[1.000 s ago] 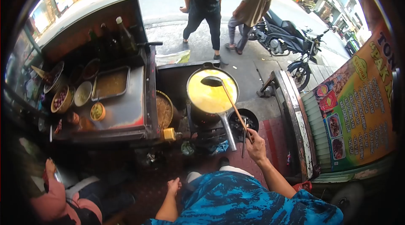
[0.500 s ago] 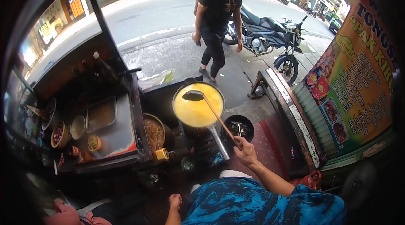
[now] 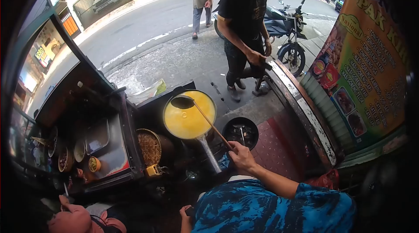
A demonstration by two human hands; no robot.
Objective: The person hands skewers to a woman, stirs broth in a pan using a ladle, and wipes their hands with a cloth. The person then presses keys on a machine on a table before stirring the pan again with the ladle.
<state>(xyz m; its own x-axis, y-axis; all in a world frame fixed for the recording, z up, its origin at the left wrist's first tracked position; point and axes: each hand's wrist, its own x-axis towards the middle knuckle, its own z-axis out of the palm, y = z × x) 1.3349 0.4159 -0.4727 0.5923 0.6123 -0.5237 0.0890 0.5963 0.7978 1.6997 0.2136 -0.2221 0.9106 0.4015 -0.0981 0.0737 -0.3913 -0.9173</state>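
Observation:
My right hand (image 3: 242, 156) is closed round the wooden handle of a ladle (image 3: 211, 124). The ladle's dark bowl lies at the far side of a round pan (image 3: 163, 117), in yellow liquid. The pan's metal handle (image 3: 210, 155) points down towards me, left of my right hand, which does not touch it. Low in the view, my left hand (image 3: 187, 216) is beside my blue patterned shirt. Its fingers are curled, with something small and dark at them that is too hidden to name.
Left: a cart counter (image 3: 114, 145) with bowls and a tray, a pot (image 3: 149, 148) of brown food, and a pink-clad person (image 3: 78, 220). Right: a dark round pan (image 3: 255, 134), a bench (image 3: 301, 108) and a banner (image 3: 371, 58). Ahead: a person in black (image 3: 242, 12) and a motorcycle (image 3: 279, 25).
The view has shifted. The person in black is nearer the bench, and the other walker has come into fuller view. The ladle bowl has moved towards the pan's far edge. The pink-clad person's hand now shows.

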